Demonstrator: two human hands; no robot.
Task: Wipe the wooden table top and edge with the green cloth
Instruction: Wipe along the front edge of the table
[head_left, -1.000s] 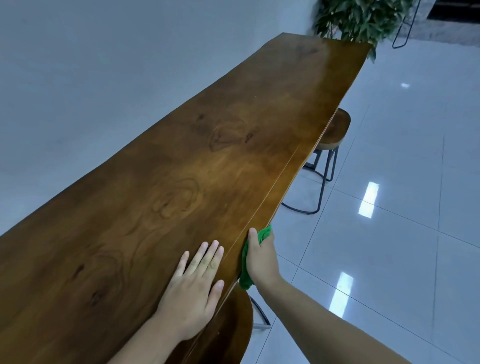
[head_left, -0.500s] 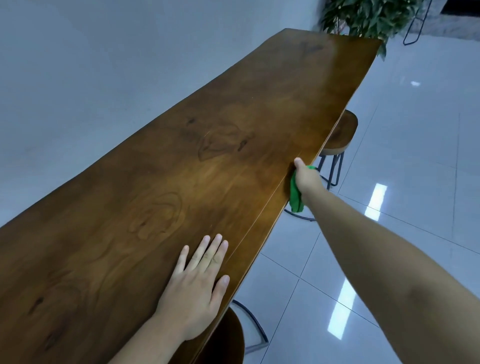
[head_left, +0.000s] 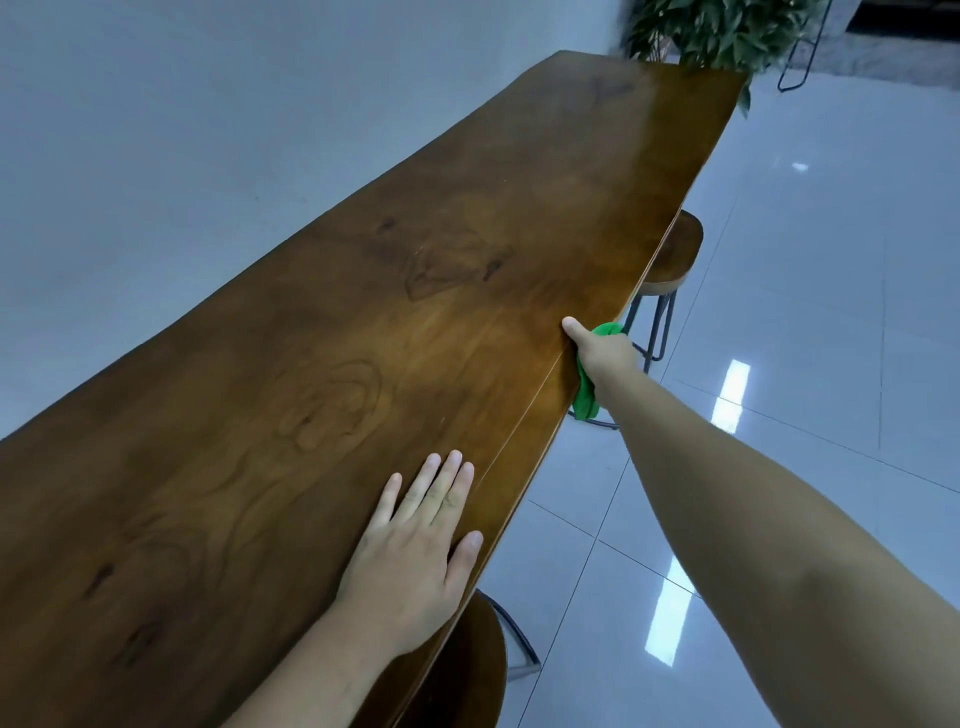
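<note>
Since a second ago, my right hand (head_left: 605, 353) has travelled up the wooden table's (head_left: 363, 322) right edge, arm extended. It clasps the green cloth (head_left: 587, 397) against that edge, thumb on top. My left hand (head_left: 410, 556) lies flat, fingers spread, near the same edge.

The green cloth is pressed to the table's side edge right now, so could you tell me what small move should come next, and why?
Probably slide the right hand farther along the edge toward the plant. The green cloth is clamped against the edge of the wooden table about midway, with the far stretch seemingly unwiped. The left hand lies flat on top and can brace.
</note>
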